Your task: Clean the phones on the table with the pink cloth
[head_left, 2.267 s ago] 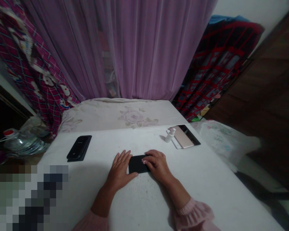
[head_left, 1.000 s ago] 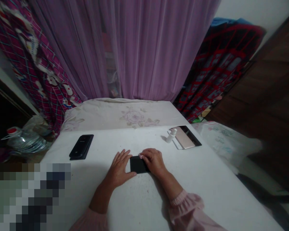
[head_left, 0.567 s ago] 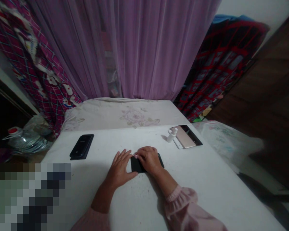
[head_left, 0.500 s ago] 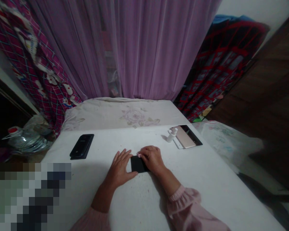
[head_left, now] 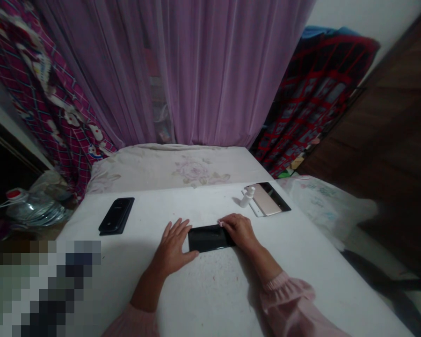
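Observation:
A black phone (head_left: 206,238) lies flat on the white-covered table, its long side running left to right. My left hand (head_left: 173,248) is at its left end, with the thumb at the near corner, the index finger at the far corner and the other fingers spread. Over the right end, my right hand (head_left: 239,230) pinches a small whitish-pink cloth (head_left: 220,223) against the screen near the far edge. The cloth is mostly hidden by the fingers, and that hand covers the phone's right end.
A small white spray bottle (head_left: 246,198) stands beside a gold phone (head_left: 266,199) and other flat devices at the back right. Dark phones (head_left: 115,216) lie stacked at the left. Purple curtains (head_left: 203,70) hang behind the table (head_left: 182,299). A water jug (head_left: 28,206) is off to the left.
My right hand has slid to the right along the phone with the cloth, uncovering more of the black screen. My left hand stays at the left end. The view has shifted slightly.

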Tool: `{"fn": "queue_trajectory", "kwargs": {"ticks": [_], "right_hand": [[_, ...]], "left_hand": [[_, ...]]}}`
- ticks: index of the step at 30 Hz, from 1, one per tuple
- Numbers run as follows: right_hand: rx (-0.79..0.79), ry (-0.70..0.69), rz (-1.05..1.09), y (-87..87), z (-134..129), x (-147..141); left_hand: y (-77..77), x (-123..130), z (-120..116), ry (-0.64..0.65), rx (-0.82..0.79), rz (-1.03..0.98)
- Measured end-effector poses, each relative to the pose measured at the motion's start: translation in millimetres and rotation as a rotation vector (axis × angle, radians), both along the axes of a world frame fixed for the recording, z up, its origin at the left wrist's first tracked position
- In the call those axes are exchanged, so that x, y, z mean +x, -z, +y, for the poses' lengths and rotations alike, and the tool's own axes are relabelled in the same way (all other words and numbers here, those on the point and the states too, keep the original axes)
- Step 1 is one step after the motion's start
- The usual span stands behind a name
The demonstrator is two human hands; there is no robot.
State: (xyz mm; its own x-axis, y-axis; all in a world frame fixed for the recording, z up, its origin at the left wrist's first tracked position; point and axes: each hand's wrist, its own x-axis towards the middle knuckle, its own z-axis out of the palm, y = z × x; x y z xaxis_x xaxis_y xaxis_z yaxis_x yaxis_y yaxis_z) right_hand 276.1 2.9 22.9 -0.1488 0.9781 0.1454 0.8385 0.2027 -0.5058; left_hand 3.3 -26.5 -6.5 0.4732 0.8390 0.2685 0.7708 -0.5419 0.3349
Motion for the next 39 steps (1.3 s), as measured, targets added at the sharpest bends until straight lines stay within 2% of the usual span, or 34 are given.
{"fn": "queue_trajectory", "kwargs": {"ticks": [5,13,17,20,28,33,39], "right_hand": [[-0.003,-0.05,0.002,-2.8,1.2,-9.9],[-0.048,-0.116,-0.058,-13.2,-2.2,-73.5],[-0.038,-0.135,-0.08,-15.0,-3.3,-86.2],[-0.016,-0.128,-0.085,-13.6,-2.0,-72.9],[0.015,0.01,-0.006,-1.1,1.9,1.1],[0.025,0.015,0.078,4.4,1.7,7.3],[0.037,-0.005,0.117,5.3,3.3,6.2]], "left_hand": [[1.5,-1.3,1.8,0.014,-0.021,-0.001],[-0.1,-0.8,1.6,0.009,-0.049,-0.003],[0.1,0.3,0.8,-0.012,-0.043,-0.004],[-0.1,0.8,0.6,-0.014,-0.03,-0.018],[-0.4,-0.4,1.3,-0.011,-0.011,-0.047],[0.0,2.8,-2.3,-0.01,-0.008,-0.001],[-6.4,37.9,-10.0,0.045,-0.052,0.057]]}}
